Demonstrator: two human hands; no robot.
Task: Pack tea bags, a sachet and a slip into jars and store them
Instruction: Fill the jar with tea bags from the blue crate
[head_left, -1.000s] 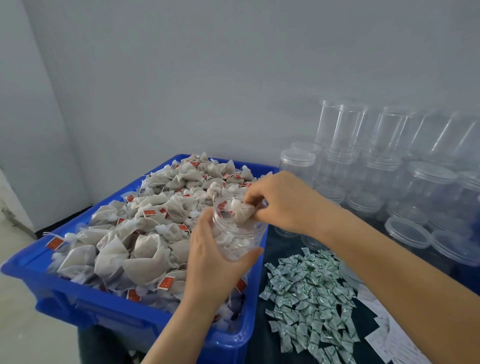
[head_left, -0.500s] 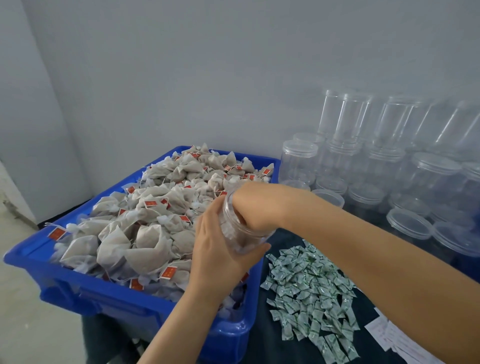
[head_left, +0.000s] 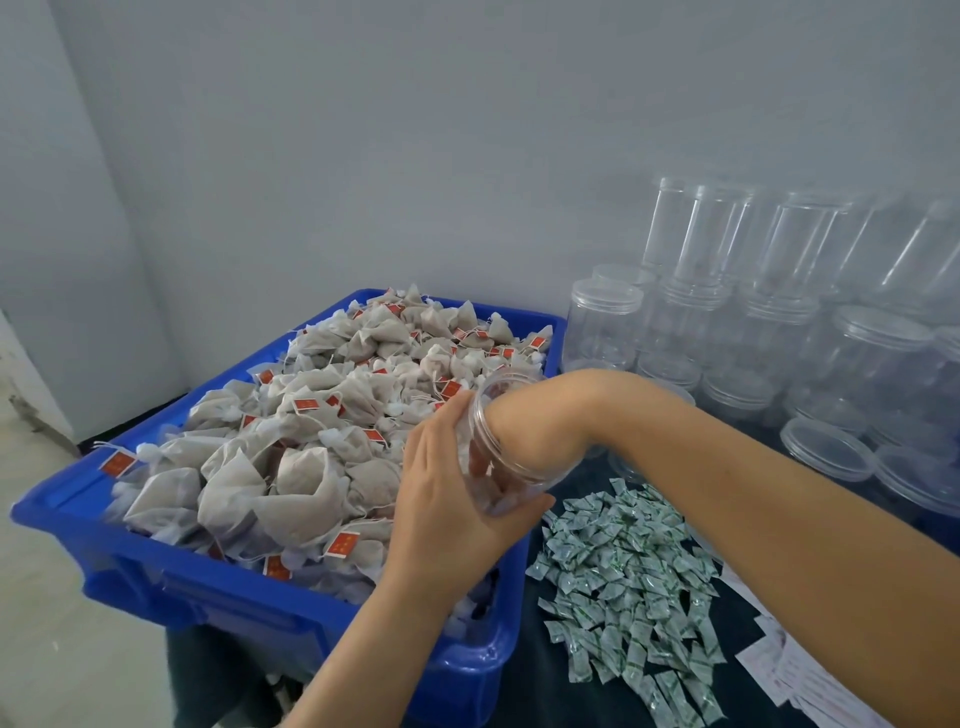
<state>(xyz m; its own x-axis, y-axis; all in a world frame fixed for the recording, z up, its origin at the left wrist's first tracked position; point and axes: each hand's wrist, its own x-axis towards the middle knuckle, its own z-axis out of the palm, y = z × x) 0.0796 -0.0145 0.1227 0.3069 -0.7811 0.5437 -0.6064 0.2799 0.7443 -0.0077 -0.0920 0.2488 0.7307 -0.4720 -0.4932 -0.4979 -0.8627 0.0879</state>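
Right now my left hand is wrapped around the clear jar, fingers and thumb curled about its wall, holding it tilted over the near right corner of the blue crate so its mouth faces my other arm. My right hand is plunged through that mouth up to the wrist; the plastic blurs it, so I cannot tell whether its fingers are clenched on a tea bag, pressing the load down, or loose. Pale bags show through the wall lower down, so I judge the jar partly filled and this step to be settling them to make room.

I keep the jar above the crate on purpose: anything that spills falls back among the heap of tea bags with their red tags, and the next handful is just beside it.

To the right, on the dark cloth, lies the pile of green-and-white sachets, near enough to reach once the bags are in. The white paper slips sit further right at the picture's edge. Behind them, against the wall, the empty lidded jars stand stacked. A sachet and a slip seem yet to go into this jar.
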